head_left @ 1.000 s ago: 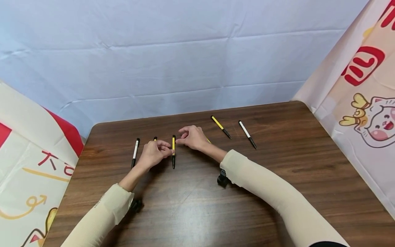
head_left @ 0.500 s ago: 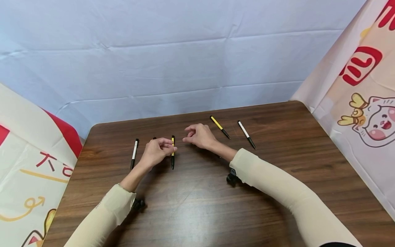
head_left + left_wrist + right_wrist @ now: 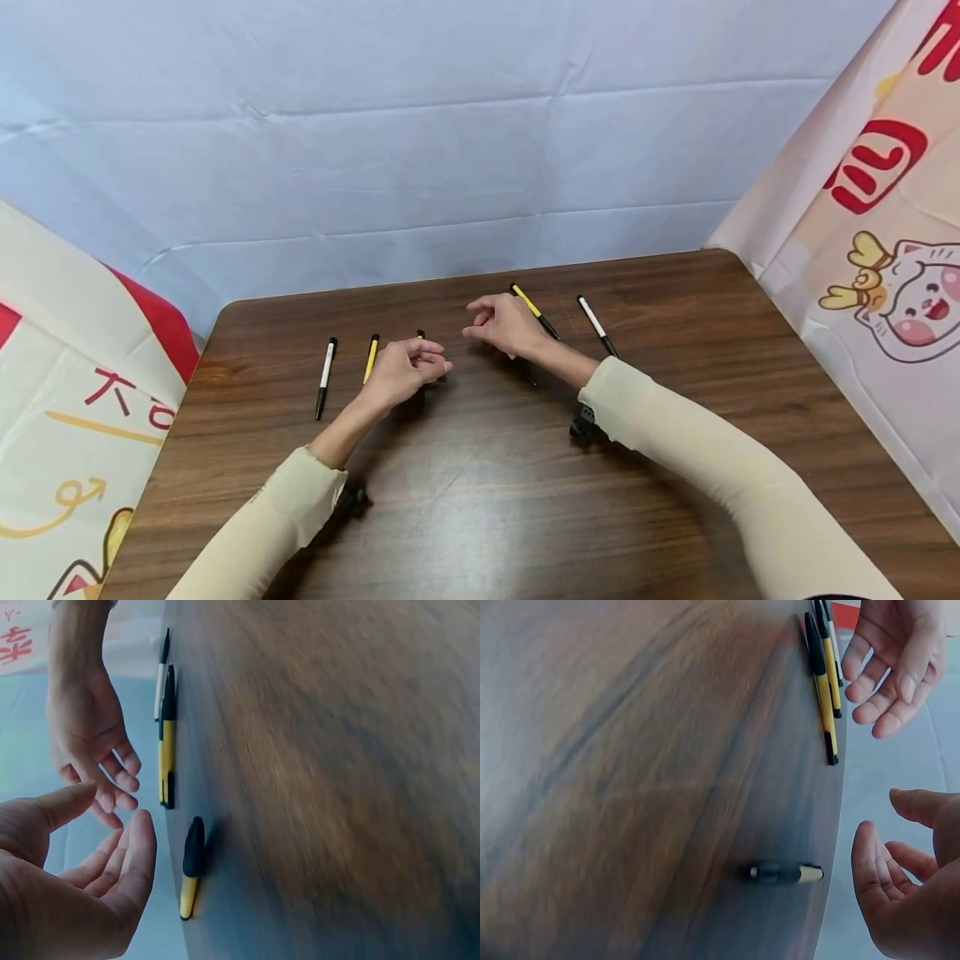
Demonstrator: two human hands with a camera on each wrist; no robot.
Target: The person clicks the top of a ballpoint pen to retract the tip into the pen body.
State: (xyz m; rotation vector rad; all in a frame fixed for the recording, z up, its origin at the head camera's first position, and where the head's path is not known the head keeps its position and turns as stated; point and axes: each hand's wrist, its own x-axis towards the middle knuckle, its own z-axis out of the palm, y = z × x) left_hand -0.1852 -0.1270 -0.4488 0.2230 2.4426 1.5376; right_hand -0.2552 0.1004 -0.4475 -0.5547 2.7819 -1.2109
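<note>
My left hand hovers over a yellow-and-black pen, hiding most of it. Its fingers are loosely bent, thumb apart from them, with nothing between. To its left lie another yellow pen and a white-and-black pen, side by side. My right hand is also in the air, its fingers relaxed and holding nothing. A pen is mostly covered by that hand and wrist. In the right wrist view this pen lies on the wood below the hand's fingers.
On the right of the brown wooden table lie a yellow pen and a white pen. A pale cloth hangs behind the table, and printed sheets flank both sides.
My right hand has drawn away to the right, toward the right-hand pens. My left hand has shifted right across the yellow pen, uncovering the second pen. The pens have stayed put.
</note>
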